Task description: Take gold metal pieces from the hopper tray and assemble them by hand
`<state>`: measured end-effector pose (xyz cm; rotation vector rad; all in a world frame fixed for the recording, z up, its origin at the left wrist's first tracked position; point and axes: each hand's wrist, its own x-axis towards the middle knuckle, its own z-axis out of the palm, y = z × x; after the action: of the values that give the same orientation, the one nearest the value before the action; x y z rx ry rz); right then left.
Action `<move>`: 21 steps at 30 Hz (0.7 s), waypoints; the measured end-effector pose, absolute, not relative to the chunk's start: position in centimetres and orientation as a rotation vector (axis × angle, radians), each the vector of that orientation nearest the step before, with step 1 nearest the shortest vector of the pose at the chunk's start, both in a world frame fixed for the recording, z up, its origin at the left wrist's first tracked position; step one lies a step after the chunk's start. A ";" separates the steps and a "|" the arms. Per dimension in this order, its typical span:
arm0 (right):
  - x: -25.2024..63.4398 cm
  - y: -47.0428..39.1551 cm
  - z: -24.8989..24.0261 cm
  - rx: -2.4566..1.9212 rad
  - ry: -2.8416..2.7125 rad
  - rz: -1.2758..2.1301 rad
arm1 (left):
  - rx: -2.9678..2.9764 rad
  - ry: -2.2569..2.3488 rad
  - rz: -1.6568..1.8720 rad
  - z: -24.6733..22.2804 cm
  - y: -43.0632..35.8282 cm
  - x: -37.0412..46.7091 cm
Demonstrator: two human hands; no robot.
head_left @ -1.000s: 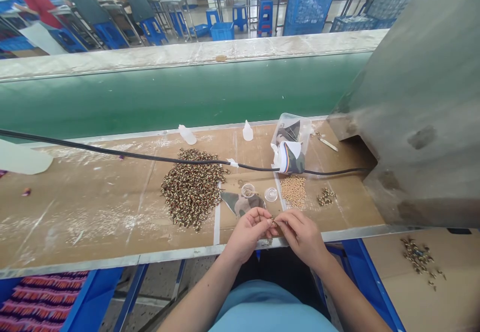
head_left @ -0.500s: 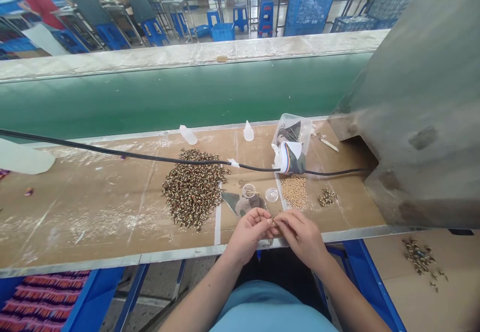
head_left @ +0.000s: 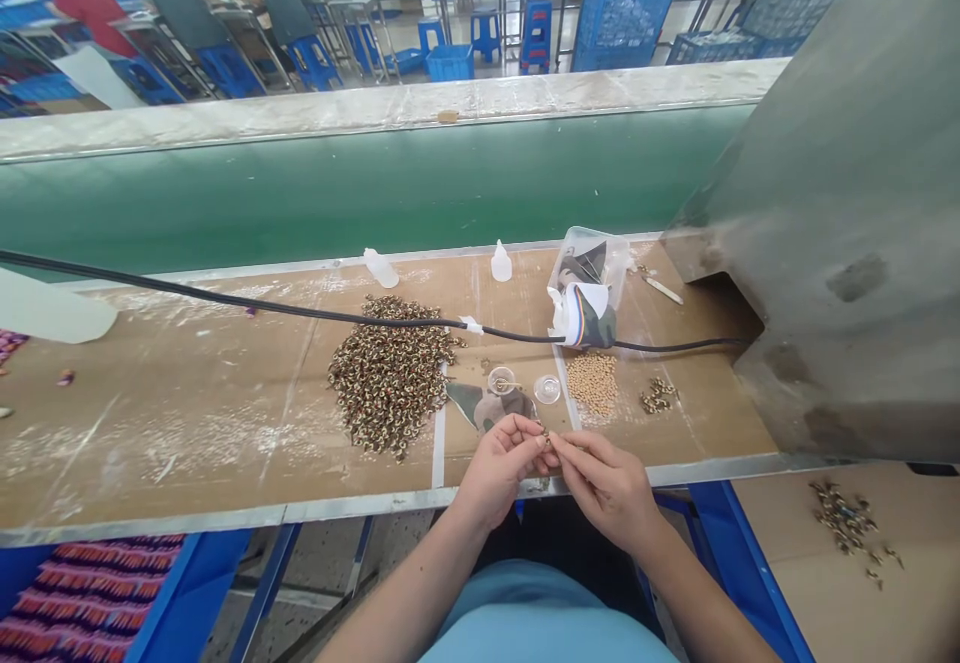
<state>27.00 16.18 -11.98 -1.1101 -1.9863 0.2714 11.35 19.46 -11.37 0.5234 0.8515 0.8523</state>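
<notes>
My left hand [head_left: 499,471] pinches a small brown-and-gold piece [head_left: 547,437] over the table's front edge. It resembles the pieces in the large heap [head_left: 390,378] to the left. Thumb and fingertips of my right hand [head_left: 609,483] are closed at the same piece; whether they grip it or something smaller is hidden. Just beyond my hands lies a camouflage cloth scrap [head_left: 491,407]. A small clear dish [head_left: 501,380] with a thin stick in it and another clear round dish [head_left: 547,389] sit behind. Small tan beads [head_left: 592,383] are spread to the right, beside a few brown-and-gold pieces [head_left: 657,398].
A black cable [head_left: 337,316] crosses the table. Behind it stand two white bottles [head_left: 381,268] and a clear plastic box [head_left: 592,248] with cloth. A grey metal housing [head_left: 840,243] blocks the right side. The green conveyor belt [head_left: 300,203] runs behind. People [head_left: 180,3] sit beyond.
My right hand's fingers have shifted slightly at the small piece, and the hand has turned a little. The whole view has moved slightly; the things on the table lie as before.
</notes>
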 end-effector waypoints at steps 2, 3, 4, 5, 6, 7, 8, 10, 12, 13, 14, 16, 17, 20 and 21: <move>27.1 16.2 -12.0 -1.090 -2.005 0.302 | 0.548 0.850 0.854 -11.4 19.5 11.4; 27.1 16.3 -12.0 -1.078 -2.015 0.321 | 0.562 0.849 0.851 -11.4 19.5 11.4; 27.2 16.4 -11.9 -1.064 -2.022 0.342 | 0.574 0.847 0.849 -11.4 19.5 11.4; 27.3 16.5 -11.8 -1.052 -2.028 0.362 | 0.584 0.845 0.845 -11.4 19.5 11.3; 27.3 16.7 -11.8 -1.044 -2.028 0.377 | 0.590 0.844 0.842 -11.4 19.5 11.3; 27.3 16.7 -11.7 -1.040 -2.023 0.387 | 0.594 0.843 0.840 -11.4 19.5 11.4; 27.4 16.8 -11.6 -1.044 -2.013 0.395 | 0.596 0.843 0.840 -11.4 19.5 11.4; 27.3 16.8 -11.6 -1.072 -1.978 0.405 | 0.592 0.842 0.849 -11.3 19.5 11.4; 27.2 16.7 -11.6 -1.110 -1.923 0.411 | 0.589 0.842 0.860 -11.4 19.5 11.4; 27.1 16.6 -11.7 -1.127 -1.894 0.408 | 0.589 0.840 0.865 -11.5 19.4 11.4; 27.0 16.4 -11.8 -1.142 -1.868 0.400 | 0.590 0.840 0.869 -11.5 19.4 11.4; 26.9 16.1 -11.9 -1.163 -1.841 0.374 | 0.593 0.840 0.870 -11.7 19.4 11.3; 26.8 16.0 -12.0 -1.170 -1.843 0.359 | 0.593 0.839 0.870 -11.7 19.3 11.3; 26.8 15.8 -12.1 -1.158 -1.894 0.319 | 0.602 0.835 0.874 -11.9 19.3 11.3; 26.8 15.7 -12.1 -1.145 -1.912 0.310 | 0.609 0.837 0.880 -11.9 19.2 11.3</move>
<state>26.84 15.75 -12.05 -1.1447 -1.9121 0.3102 11.34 19.23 -11.91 0.6087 0.8371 0.8801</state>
